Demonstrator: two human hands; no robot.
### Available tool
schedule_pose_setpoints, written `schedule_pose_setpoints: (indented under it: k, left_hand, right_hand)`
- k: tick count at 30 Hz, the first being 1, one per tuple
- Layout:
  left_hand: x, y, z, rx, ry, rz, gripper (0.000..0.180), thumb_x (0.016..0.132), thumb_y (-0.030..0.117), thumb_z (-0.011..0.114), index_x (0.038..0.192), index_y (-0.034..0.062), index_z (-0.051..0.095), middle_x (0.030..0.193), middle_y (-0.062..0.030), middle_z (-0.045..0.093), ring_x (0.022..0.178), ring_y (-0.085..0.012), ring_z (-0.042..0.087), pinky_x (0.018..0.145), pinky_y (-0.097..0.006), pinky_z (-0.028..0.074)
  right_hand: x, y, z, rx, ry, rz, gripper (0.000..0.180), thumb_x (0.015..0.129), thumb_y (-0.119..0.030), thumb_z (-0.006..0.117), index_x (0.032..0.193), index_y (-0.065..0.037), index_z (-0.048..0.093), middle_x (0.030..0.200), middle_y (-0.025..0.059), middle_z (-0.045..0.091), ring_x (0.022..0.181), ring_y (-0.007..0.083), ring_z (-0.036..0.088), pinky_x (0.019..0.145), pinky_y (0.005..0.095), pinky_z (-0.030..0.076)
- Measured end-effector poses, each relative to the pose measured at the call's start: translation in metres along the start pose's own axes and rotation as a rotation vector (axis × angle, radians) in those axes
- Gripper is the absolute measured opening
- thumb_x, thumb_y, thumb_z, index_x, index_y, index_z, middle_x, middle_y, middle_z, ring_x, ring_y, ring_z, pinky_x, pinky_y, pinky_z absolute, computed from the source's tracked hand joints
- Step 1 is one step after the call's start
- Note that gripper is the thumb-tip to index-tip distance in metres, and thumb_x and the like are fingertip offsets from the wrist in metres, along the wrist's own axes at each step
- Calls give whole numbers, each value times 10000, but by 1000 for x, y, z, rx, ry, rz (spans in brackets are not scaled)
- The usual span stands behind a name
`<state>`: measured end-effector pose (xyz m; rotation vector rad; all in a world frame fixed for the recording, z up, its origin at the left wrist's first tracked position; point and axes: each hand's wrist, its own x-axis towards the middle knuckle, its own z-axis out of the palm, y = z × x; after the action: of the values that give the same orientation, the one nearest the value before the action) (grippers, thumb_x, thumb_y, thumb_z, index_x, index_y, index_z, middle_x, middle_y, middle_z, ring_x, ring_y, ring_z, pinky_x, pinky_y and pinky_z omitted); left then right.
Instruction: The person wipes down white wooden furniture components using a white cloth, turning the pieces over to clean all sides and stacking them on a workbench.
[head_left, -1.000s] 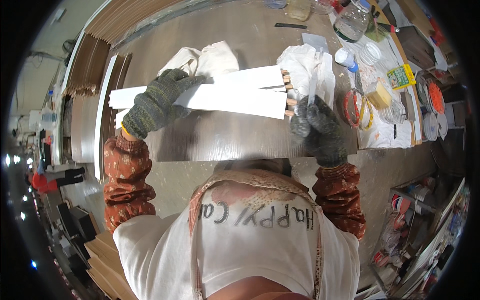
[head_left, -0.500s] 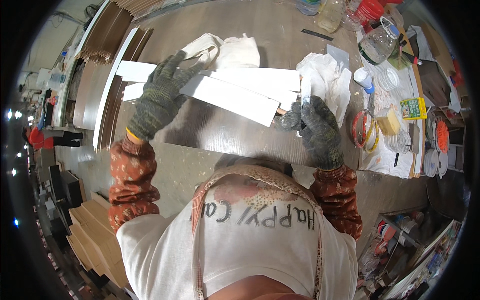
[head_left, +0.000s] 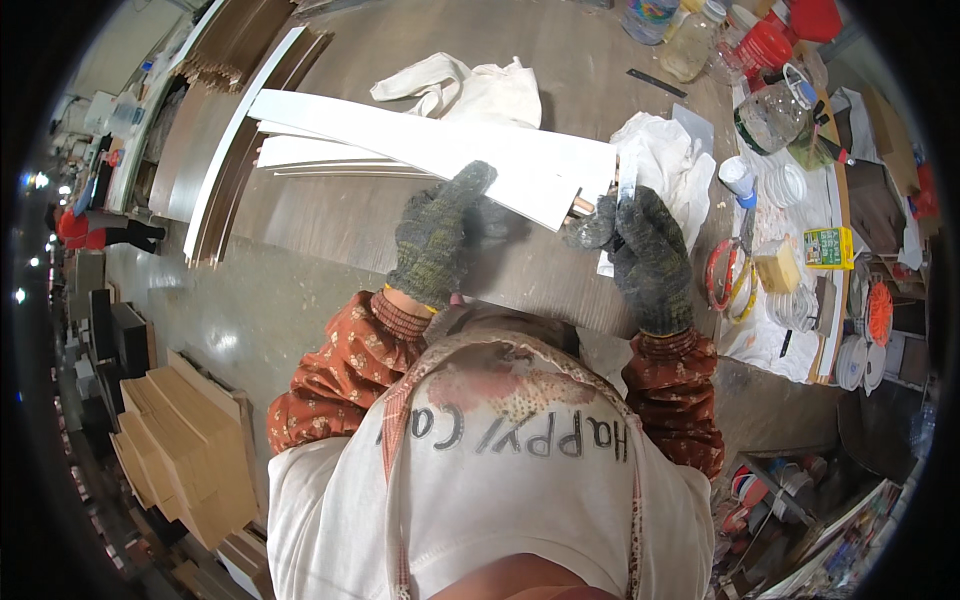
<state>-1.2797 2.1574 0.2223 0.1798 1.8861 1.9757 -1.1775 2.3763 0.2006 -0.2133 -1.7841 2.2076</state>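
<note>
My left hand, in a dark grey-green knitted glove, grips the near edge of a long white board. Its upper fingers lie on the board's face; the lower ones are partly hidden and smeared. Other white boards lie beneath, fanned out at the left end. In my right hand, gloved alike, a flat pale blade like a putty knife stands up beside the boards' right end. The hand hides its handle. Brown edges show at that end, next to the right fingertips.
A white cloth lies beyond the boards, and crumpled white plastic right of them. Long strips are stacked at the left. Tape rolls, a sponge, a paper cup and bottles crowd the right side.
My left hand has moved right and nearer to me, from the boards' left part to the middle of their near edge. The upper board's left end has swung away from me.
</note>
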Motion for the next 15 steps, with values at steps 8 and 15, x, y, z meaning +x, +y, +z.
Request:
schedule_pose_setpoints:
  k: [8,15]
  left_hand:
    - [-6,-5,8,249,56,237,255,845,223,621,988,12,609,770,-49,606,638,-119,571,548,-245,465]
    - [-26,8,2,-636,190,-170,204,804,98,614,986,11,588,862,-63,606,763,-157,589,668,-253,500]
  right_hand:
    - [6,-20,5,476,-248,32,246,925,-61,466,1148,35,502,1078,132,586,990,204,581,826,311,512]
    - [13,-17,9,427,-104,91,261,918,-106,493,1142,28,499,980,107,593,830,182,589,709,309,499]
